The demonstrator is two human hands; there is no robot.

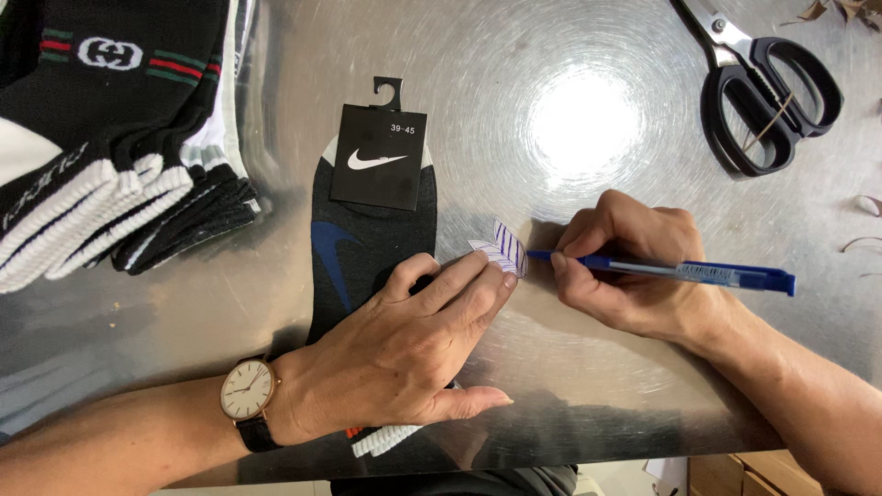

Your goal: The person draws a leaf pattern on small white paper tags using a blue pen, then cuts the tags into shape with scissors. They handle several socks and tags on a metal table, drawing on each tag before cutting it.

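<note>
A left hand lies flat on a dark sock on the steel counter, fingertips pinning a small striped tag steady for the pen held in the right hand's closed grip, scissors lying well apart.

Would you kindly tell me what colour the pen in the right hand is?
Blue; the pen in the right hand shows plainly in the head view.

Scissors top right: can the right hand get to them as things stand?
Probably yes, but not freely. The table between the right hand and the scissors looks bare, so nothing blocks the way. That hand holds a blue pen, which it would likely need to drop first.
</note>
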